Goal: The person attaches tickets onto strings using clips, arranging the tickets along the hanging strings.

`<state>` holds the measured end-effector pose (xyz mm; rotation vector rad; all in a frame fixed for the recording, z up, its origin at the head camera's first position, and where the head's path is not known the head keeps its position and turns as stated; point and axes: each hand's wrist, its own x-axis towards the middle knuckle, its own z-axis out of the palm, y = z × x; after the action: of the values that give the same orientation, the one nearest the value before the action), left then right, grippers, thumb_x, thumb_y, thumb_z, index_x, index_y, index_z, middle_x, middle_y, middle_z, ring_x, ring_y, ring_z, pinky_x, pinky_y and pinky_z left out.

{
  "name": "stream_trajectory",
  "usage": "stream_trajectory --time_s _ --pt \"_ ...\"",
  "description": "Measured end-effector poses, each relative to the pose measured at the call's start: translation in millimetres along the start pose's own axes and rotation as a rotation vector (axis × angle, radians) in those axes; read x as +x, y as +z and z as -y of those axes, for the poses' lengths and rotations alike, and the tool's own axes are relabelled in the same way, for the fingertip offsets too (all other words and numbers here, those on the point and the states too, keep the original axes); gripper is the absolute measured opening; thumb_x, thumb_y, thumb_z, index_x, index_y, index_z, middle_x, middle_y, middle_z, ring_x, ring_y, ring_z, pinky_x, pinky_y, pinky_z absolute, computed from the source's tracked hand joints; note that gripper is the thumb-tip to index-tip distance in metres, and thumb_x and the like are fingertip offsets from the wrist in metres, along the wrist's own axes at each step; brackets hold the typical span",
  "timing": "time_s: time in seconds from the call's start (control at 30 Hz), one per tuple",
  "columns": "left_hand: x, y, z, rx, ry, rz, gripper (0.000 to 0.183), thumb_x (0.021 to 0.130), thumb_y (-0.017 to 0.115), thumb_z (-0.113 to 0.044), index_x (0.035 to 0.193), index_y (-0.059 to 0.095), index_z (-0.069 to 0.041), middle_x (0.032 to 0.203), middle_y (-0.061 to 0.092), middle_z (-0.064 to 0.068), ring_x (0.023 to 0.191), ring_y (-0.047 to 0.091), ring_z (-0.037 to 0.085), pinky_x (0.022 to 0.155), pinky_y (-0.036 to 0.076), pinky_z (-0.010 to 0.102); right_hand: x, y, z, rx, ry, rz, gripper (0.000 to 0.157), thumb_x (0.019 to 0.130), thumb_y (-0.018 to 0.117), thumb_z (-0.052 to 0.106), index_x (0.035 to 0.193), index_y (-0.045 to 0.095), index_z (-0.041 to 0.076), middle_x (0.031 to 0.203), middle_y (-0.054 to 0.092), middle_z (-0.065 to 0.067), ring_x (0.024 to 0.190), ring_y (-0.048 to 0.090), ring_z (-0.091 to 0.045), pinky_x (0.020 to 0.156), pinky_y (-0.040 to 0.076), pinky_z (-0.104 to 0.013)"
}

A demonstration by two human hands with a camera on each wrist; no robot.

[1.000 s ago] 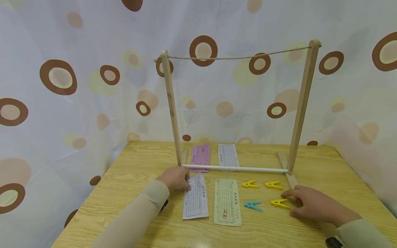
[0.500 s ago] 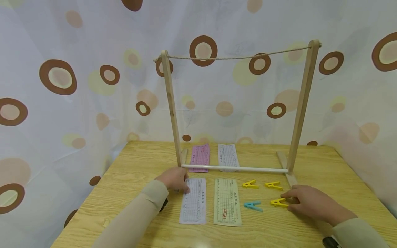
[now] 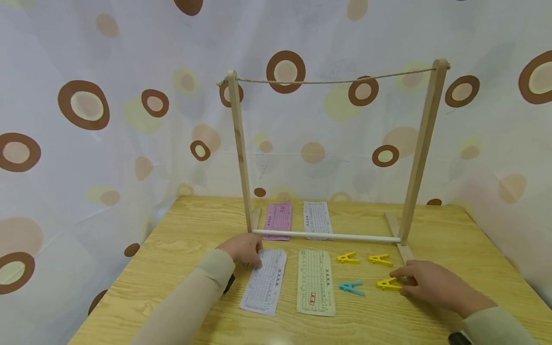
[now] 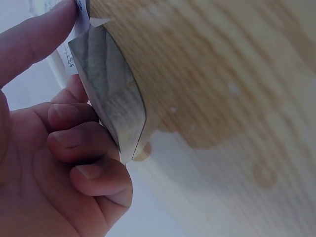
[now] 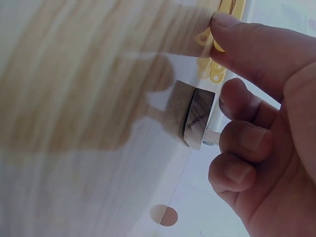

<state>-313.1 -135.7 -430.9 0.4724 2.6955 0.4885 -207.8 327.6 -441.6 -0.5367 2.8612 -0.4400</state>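
My left hand (image 3: 242, 248) pinches the upper left edge of a pale lavender receipt slip (image 3: 265, 285), which lies slanted on the table. In the left wrist view its thumb (image 4: 37, 42) is beside the paper, the other fingers curled. My right hand (image 3: 440, 285) has thumb and index finger at a yellow clothespin (image 3: 387, 284), pinching its handle end, which they partly hide. Two more yellow clothespins (image 3: 348, 258) and a blue clothespin (image 3: 351, 288) lie to its left. Between the hands rests a pale green receipt slip (image 3: 315, 282) with a red stamp.
A wooden frame (image 3: 420, 153) stands across the table (image 3: 194, 220), with a thin rope (image 3: 332, 82) along its top and a white rod (image 3: 327, 235) low down. Behind the rod lie a pink slip (image 3: 278, 218) and a white slip (image 3: 316, 218). A patterned cloth (image 3: 129, 143) hangs behind.
The lavender slip has swung its near end to the left under my left hand. My right hand has moved in slightly, its thumb closing on the yellow clothespin.
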Motion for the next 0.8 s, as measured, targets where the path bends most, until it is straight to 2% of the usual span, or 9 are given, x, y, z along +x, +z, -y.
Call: stream_trajectory --time_s 0.23,0.43,0.6,0.8 --pt "-4.3 -1.7 -3.6 -0.047 -0.005 -0.003 0.021 0.083 0.083 -0.017 0.083 0.062 -0.012 0.077 0.059 0.001 0.064 0.053 0.016 0.055 0.045 0.031 -0.4 -0.7 1.6 0.01 0.017 0.0 0.033 0.088 0.079 0.027 0.119 0.074 0.019 0.079 0.05 0.01 0.065 0.041 -0.005 0.059 0.036 -0.029" --pt "-1.1 0.2 -4.8 0.037 0.013 -0.048 0.017 0.087 0.079 -0.019 0.079 0.065 -0.014 0.074 0.06 -0.003 0.063 0.052 0.013 0.056 0.042 0.03 1.3 0.0 1.0 0.015 0.024 -0.005 0.032 0.089 0.078 0.026 0.119 0.073 0.02 0.081 0.052 0.011 0.066 0.043 -0.005 0.06 0.039 -0.03" --pt "0.2 1.5 -7.2 0.102 0.042 -0.052 0.016 0.088 0.078 -0.018 0.076 0.069 -0.014 0.072 0.059 -0.004 0.063 0.051 0.012 0.057 0.042 0.028 0.6 1.2 0.8 -0.004 0.018 -0.023 0.031 0.088 0.079 0.026 0.119 0.073 0.021 0.081 0.052 0.012 0.067 0.043 -0.004 0.061 0.039 -0.03" --pt "-3.4 4.5 -7.5 0.09 0.097 -0.064 0.021 0.091 0.074 -0.015 0.072 0.067 -0.015 0.067 0.057 -0.005 0.057 0.049 0.01 0.054 0.041 0.026 -0.7 2.1 0.3 -0.011 0.004 -0.033 0.031 0.088 0.078 0.025 0.119 0.072 0.022 0.079 0.05 0.012 0.067 0.041 -0.004 0.062 0.038 -0.031"
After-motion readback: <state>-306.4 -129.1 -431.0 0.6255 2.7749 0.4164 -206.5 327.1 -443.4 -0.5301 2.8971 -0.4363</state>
